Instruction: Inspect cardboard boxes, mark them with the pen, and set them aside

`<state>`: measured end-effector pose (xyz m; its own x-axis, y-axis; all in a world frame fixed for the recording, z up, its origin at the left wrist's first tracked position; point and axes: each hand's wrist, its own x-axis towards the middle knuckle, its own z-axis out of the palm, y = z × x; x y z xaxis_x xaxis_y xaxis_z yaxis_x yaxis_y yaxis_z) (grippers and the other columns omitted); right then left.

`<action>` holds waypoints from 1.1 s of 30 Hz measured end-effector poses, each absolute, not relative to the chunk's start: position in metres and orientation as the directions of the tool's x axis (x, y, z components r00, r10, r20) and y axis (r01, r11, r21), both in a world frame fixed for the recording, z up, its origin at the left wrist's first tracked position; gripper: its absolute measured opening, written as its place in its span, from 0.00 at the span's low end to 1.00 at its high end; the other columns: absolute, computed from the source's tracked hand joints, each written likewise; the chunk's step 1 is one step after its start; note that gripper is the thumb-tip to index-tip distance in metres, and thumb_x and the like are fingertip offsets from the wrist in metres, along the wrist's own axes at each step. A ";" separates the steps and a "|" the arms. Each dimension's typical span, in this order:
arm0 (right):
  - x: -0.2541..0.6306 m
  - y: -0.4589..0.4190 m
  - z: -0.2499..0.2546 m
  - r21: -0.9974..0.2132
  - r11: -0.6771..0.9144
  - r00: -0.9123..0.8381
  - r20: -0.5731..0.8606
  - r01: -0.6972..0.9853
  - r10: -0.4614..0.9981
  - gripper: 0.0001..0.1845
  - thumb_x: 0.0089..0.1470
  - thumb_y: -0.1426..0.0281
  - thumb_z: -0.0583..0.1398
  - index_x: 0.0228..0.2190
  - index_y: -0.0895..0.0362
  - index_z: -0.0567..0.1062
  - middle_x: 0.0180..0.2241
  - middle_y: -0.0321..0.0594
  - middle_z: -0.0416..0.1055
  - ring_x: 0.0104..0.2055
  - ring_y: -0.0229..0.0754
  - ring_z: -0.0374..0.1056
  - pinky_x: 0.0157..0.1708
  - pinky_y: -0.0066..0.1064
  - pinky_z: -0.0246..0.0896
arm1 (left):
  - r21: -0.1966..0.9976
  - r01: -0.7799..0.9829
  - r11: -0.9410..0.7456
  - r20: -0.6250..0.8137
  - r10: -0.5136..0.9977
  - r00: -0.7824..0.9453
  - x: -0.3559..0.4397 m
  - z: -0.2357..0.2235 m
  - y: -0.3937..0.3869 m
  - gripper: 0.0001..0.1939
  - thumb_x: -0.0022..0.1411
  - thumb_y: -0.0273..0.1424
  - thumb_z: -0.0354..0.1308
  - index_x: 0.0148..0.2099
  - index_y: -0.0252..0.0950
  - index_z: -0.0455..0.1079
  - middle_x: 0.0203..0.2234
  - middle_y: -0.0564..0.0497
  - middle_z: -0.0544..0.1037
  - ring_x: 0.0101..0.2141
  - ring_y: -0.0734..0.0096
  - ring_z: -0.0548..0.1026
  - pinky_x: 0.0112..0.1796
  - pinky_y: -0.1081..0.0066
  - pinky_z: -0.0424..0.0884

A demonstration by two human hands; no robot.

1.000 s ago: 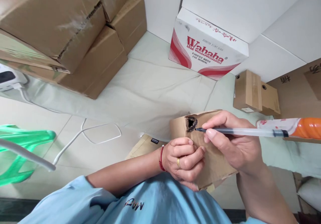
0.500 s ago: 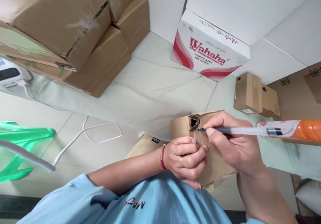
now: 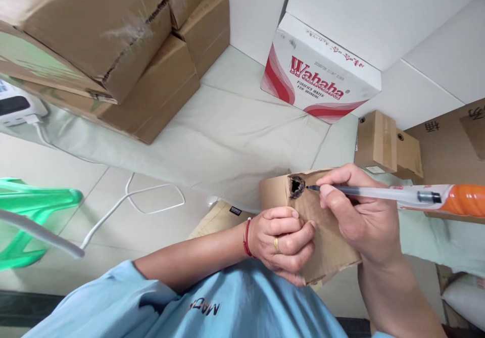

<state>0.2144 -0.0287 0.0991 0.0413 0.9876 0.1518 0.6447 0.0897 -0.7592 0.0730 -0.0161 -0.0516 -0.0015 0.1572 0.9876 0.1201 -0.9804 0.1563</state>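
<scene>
My right hand (image 3: 358, 211) is closed in a writing pinch around a pen (image 3: 373, 193) with a see-through barrel and a dark tip end. The tip is at the right edge of a ragged, black-rimmed hole (image 3: 296, 187) near the upper left corner of a cardboard box (image 3: 329, 242). Curled fingers of my left hand (image 3: 286, 244), with a ring and a red cord at the wrist, grip this box just below the hole. The left fingertips are partly hidden. The box sits tilted close to my blue shirt, and its lower side is hidden.
Large cardboard boxes (image 3: 94, 35) are stacked at upper left. A white-and-red water carton (image 3: 318, 75) stands against the white wall. Small boxes (image 3: 382, 141) and an orange-and-white bottle (image 3: 462, 200) lie to the right. A green plastic item (image 3: 45, 201) and white tube frame (image 3: 41, 232) are at left.
The pen tip has moved slightly up and right along the hole's edge, with my right hand following. My left hand keeps its hold on the box. The whole view has shifted a little.
</scene>
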 end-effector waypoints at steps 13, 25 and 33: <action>0.215 -0.027 0.098 -0.767 0.086 0.024 0.132 0.636 0.991 0.07 0.70 0.64 0.65 0.39 0.53 0.80 0.27 0.35 0.78 0.28 0.38 0.73 0.27 0.28 0.63 | 0.151 0.107 -0.983 0.988 0.153 0.008 0.072 -0.053 -0.016 0.31 0.69 0.66 0.55 0.31 0.45 0.72 0.42 0.52 0.87 0.44 0.64 0.74 0.56 0.63 0.77; 0.215 -0.025 0.099 -0.737 0.090 -0.002 0.119 0.670 0.993 0.07 0.71 0.64 0.65 0.41 0.53 0.81 0.31 0.37 0.81 0.31 0.40 0.77 0.29 0.28 0.68 | 0.161 0.105 -0.981 0.987 0.162 0.004 0.072 -0.052 -0.017 0.31 0.72 0.63 0.54 0.31 0.43 0.72 0.43 0.50 0.86 0.44 0.64 0.74 0.57 0.64 0.76; 0.214 -0.026 0.098 -0.733 0.077 0.031 0.133 0.676 0.991 0.06 0.70 0.64 0.65 0.40 0.53 0.81 0.29 0.36 0.79 0.29 0.38 0.74 0.26 0.27 0.62 | 0.147 0.105 -0.984 0.988 0.152 0.037 0.071 -0.054 -0.017 0.28 0.69 0.63 0.58 0.32 0.44 0.72 0.44 0.50 0.86 0.45 0.62 0.73 0.57 0.62 0.76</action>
